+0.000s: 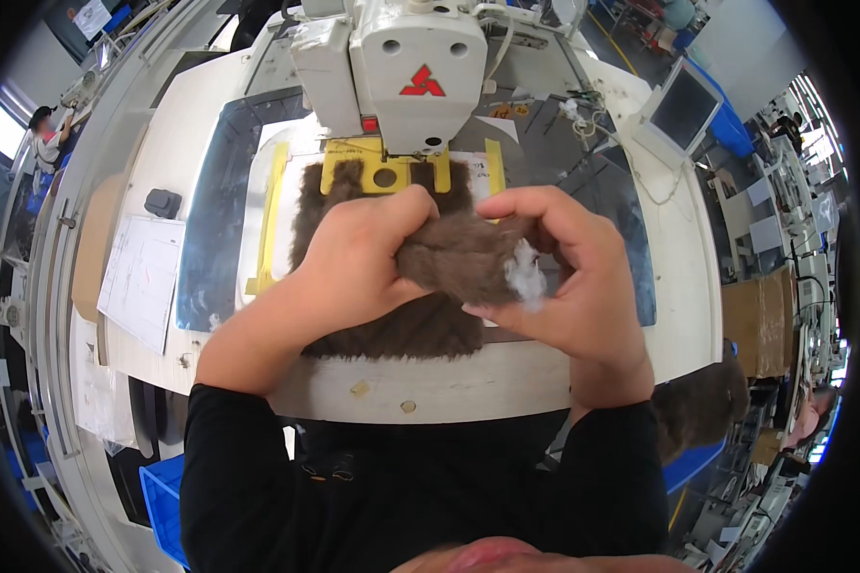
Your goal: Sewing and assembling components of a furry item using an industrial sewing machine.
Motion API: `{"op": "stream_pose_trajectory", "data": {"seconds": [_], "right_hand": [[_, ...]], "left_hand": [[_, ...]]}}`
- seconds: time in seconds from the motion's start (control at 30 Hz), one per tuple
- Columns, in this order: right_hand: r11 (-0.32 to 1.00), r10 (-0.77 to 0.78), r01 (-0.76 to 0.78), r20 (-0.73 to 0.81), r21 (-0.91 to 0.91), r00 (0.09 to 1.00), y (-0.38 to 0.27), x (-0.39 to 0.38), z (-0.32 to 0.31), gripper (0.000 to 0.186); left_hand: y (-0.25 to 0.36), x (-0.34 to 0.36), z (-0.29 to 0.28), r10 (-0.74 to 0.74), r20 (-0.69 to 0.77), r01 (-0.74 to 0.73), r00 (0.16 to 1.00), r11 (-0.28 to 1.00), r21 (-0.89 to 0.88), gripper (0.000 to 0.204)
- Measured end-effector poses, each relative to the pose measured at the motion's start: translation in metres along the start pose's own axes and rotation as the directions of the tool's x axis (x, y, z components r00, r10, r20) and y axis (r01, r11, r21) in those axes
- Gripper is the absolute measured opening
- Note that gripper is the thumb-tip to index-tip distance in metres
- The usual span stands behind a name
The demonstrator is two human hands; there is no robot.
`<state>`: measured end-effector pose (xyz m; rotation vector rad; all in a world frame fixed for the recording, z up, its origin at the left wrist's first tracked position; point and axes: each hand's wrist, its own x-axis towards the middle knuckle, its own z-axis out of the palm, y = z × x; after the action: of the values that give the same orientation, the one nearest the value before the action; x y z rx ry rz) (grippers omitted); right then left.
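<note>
Between my two hands is a brown furry plush piece (463,256), with a tuft of white stuffing (525,271) showing at its right end. My left hand (358,246) grips its left end, thumb and fingers closed round it. My right hand (585,272) curls round the right end, fingertips on the fur beside the stuffing. Beneath them, a larger sheet of brown fur fabric (401,329) lies flat on the work plate. At its far part rests a yellow clamp plate (384,172), below the head of a white industrial sewing machine (416,81).
Yellow strips (273,224) edge the work area on the white table (506,387). A drawn paper sheet (141,272) and a small dark object (162,202) lie left. A monitor (681,107) stands far right; brown fur (702,406) hangs by the right edge. A blue bin (165,506) sits lower left.
</note>
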<state>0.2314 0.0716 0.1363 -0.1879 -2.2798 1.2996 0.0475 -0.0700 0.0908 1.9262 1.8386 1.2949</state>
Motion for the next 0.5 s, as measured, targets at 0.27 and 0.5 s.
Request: {"op": "stream_pose_trajectory", "data": {"seconds": [0.27,0.5], "right_hand": [[0.945,-0.327,0.328,-0.076,-0.006,0.942,0.012,0.003,0.012,0.05],[0.921,-0.388,0.383,-0.086,-0.071,0.917,0.006,0.0,0.01,0.029]], "left_hand": [[0.001,-0.009,0.009,0.112,-0.167,-0.076,0.98,0.975,0.21,0.044],[0.008,-0.01,0.015,0.066,-0.13,-0.052,0.989,0.993,0.104,0.047]]}}
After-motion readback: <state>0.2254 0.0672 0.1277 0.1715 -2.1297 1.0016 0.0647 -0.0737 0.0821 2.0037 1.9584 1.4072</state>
